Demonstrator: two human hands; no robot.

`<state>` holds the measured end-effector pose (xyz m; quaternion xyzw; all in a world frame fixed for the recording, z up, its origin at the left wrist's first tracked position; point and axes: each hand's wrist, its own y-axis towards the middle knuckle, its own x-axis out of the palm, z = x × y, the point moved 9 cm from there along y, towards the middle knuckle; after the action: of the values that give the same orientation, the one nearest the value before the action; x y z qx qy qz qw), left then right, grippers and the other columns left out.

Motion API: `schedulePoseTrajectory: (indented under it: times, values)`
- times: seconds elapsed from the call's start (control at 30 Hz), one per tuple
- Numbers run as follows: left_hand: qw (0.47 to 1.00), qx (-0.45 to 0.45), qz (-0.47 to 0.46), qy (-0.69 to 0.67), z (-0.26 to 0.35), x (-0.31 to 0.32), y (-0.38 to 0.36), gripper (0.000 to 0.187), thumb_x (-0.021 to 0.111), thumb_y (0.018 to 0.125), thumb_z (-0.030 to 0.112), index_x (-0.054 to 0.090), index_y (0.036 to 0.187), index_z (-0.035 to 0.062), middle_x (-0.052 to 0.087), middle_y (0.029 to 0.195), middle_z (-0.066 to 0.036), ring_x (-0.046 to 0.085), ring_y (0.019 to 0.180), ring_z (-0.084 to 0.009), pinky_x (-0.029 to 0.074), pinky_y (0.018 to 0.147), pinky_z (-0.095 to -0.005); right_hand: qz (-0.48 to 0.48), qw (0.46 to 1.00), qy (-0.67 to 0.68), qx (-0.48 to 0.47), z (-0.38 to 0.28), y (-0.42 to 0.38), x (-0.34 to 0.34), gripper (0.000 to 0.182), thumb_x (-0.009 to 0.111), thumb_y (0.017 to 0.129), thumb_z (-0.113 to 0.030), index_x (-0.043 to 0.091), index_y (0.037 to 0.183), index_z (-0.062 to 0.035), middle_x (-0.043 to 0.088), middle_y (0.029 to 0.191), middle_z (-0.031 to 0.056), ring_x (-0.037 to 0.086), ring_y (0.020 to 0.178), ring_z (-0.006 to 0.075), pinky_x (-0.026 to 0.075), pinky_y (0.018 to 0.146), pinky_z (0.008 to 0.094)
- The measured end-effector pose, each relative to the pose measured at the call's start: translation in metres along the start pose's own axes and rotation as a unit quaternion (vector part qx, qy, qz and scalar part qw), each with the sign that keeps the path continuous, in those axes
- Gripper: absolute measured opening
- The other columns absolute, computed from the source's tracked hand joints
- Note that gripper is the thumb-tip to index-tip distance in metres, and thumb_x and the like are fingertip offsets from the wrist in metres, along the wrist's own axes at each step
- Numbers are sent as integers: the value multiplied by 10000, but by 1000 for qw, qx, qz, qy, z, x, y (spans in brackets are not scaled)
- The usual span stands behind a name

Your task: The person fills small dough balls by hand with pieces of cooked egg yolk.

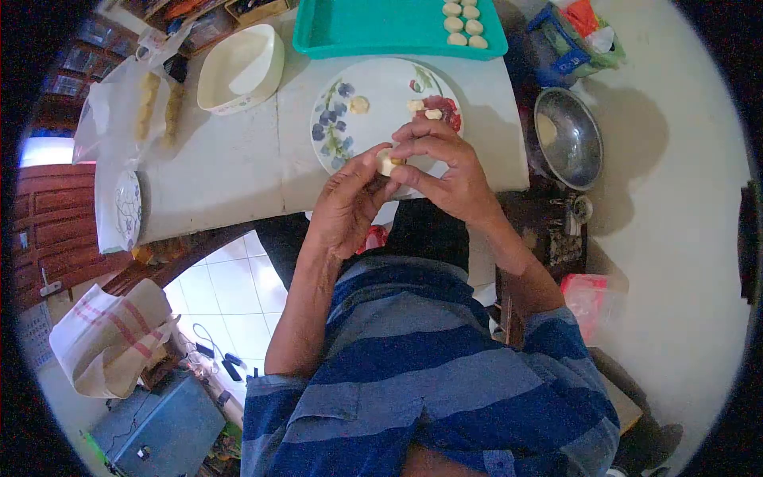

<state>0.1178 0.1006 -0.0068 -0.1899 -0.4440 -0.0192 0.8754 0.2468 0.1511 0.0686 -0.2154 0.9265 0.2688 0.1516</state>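
Between my two hands, over the near edge of a floral plate (381,79), is a small round piece of pale dough (387,162) with a yellowish spot on it. My left hand (350,195) grips the dough from the left with thumb and fingers. From the right, the thumb and fingertips of my right hand (445,171) pinch its edge. A yellowish lump (358,105) lies on the plate's left half. Small pale dough bits (433,114) rest near the red flower at the right. Beyond the plate, a green tray (366,53) carries several dough balls (455,38) along its right side.
A cream dish (270,75) stands left of the tray. Farther left, a plastic bag (111,119) lies near long yellowish rolls (146,107). A patterned plate (128,211) sits at the left table edge. Right of the table is a metal bowl (576,143).
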Motion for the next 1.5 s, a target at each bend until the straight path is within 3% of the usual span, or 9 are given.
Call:
schedulePoseTrajectory:
  times: [0.1, 0.33, 0.4, 0.5, 0.73, 0.8, 0.83, 1.13, 1.5]
  values:
    - [997, 13, 16, 69, 1, -1, 1, 395, 607, 1040, 177, 561, 1364, -44, 648, 1265, -107, 635, 1129, -153, 525, 1007, -289, -2, 998, 50, 31, 10, -3, 5, 225, 811, 848, -117, 741, 1054, -63, 676, 1161, 93, 621, 1161, 232, 413, 1113, 411]
    - [998, 3, 40, 57, -1, -5, 1, 393, 618, 1035, 182, 575, 1354, -44, 665, 1246, -100, 636, 1137, -150, 522, 1016, -289, 37, 996, 63, 56, 6, -3, 1, 189, 767, 893, -121, 745, 1069, -57, 670, 1168, 108, 619, 1158, 239, 395, 1115, 415]
    - [999, 0, 5, 51, 0, 5, -1, 407, 631, 1029, 199, 578, 1354, -40, 667, 1250, -96, 638, 1134, -148, 529, 1006, -285, 12, 999, 25, 26, 2, -1, 3, 204, 761, 904, -150, 742, 1081, -50, 665, 1171, 110, 606, 1179, 244, 389, 1116, 413]
    - [996, 3, 35, 76, 1, 4, -1, 420, 639, 1026, 211, 574, 1365, -29, 674, 1203, -80, 643, 1116, -154, 538, 987, -283, 27, 1000, 11, 11, 9, -2, 2, 270, 807, 857, -226, 751, 1073, -74, 698, 1169, 113, 632, 1156, 280, 434, 1076, 413]
    - [998, 16, 40, 42, 2, -2, -1, 391, 646, 1022, 201, 575, 1343, -10, 663, 1117, -69, 651, 1060, -165, 557, 944, -301, 12, 999, -35, -24, -7, 4, -13, 279, 810, 855, -234, 755, 1085, -87, 677, 1210, 112, 607, 1192, 272, 431, 1073, 418]
    - [998, -1, 25, 51, 2, 4, -3, 356, 642, 1024, 189, 584, 1312, -12, 660, 1138, -83, 652, 1048, -167, 560, 929, -302, -22, 1000, -16, -6, -7, 5, -7, 253, 824, 835, -174, 756, 1057, -74, 654, 1188, 90, 615, 1153, 240, 333, 1158, 460]
    - [998, -1, 24, 52, 1, 2, -1, 356, 642, 1024, 189, 584, 1312, -12, 660, 1138, -83, 652, 1048, -167, 560, 929, -302, -22, 1000, -16, -6, -4, 4, -5, 253, 824, 835, -174, 756, 1057, -74, 654, 1188, 90, 615, 1153, 240, 333, 1158, 460]
    - [996, 22, 63, 52, -1, -6, 0, 354, 629, 1029, 165, 589, 1325, -24, 676, 1187, -97, 656, 1085, -172, 547, 957, -303, 22, 1000, -19, -7, 0, -2, 2, 169, 781, 875, -114, 731, 1011, -26, 661, 1159, 110, 640, 1120, 260, 499, 999, 374]
    - [996, 19, 59, 67, 7, -1, -2, 330, 624, 1030, 161, 579, 1305, -16, 654, 1165, -93, 670, 1066, -196, 564, 943, -297, -33, 998, -55, -24, -15, 7, -10, 229, 807, 835, -133, 753, 1043, -56, 658, 1196, 105, 579, 1236, 264, 388, 1143, 434]
